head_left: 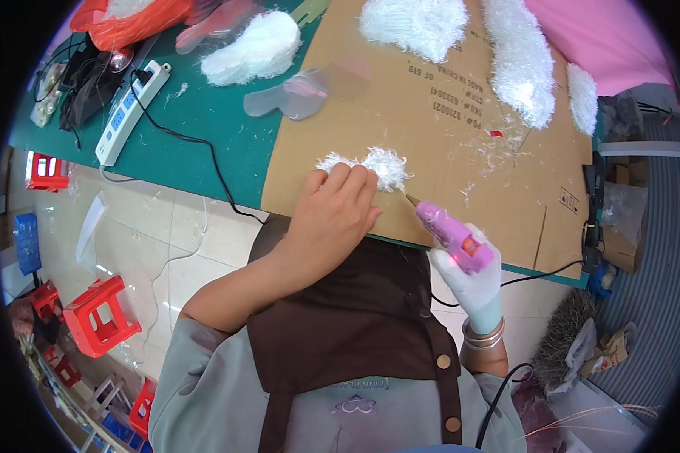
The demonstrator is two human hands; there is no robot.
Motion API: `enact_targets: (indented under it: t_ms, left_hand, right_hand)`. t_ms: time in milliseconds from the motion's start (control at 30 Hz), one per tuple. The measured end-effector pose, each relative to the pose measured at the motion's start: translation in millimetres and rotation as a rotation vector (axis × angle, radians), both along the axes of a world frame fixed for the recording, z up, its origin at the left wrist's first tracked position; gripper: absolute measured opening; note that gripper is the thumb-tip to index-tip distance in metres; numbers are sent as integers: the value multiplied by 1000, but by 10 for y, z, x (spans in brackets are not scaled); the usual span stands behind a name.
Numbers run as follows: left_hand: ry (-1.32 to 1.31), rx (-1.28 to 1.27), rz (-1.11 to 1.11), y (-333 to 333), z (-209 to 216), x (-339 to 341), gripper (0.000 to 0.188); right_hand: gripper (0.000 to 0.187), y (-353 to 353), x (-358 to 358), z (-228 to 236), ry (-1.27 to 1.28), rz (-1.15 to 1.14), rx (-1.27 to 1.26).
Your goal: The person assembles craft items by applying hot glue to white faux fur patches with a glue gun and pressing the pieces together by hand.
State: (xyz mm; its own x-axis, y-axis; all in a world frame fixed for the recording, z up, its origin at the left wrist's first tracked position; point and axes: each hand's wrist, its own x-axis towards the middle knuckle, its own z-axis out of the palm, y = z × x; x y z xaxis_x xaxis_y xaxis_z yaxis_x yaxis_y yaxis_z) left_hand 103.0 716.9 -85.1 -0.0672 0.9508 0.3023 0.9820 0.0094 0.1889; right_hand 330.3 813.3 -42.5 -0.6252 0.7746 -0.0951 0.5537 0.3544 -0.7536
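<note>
My left hand (331, 215) is bare and closed over a small white tinsel piece (385, 167) at the near edge of the cardboard. Its fingers press on the left part of that piece and hide some of it. In a white glove, my right hand (472, 275) grips a pink glue gun (453, 235). The gun's nozzle points up and left, just short of the tinsel piece's right end and apart from it. A black cord runs off to the right behind the gloved hand.
Cardboard (340, 128) covers much of the green table (193, 113). Larger white tinsel shapes (517, 68) lie at the far side, with clear plastic cutouts (287, 97) left of centre. A white power strip (132, 113) sits at the left; red stools (102, 315) stand on the floor.
</note>
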Motion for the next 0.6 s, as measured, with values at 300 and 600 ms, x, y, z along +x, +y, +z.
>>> enact_targets:
  t_ms: [300, 600]
  left_hand:
    - [-100, -79, 4, 33, 142, -139, 31]
    - [-223, 132, 2, 331, 377, -895, 11]
  right_hand:
    - [45, 201, 104, 123, 576, 13, -436]
    - [34, 603, 280, -422, 922, -173, -514]
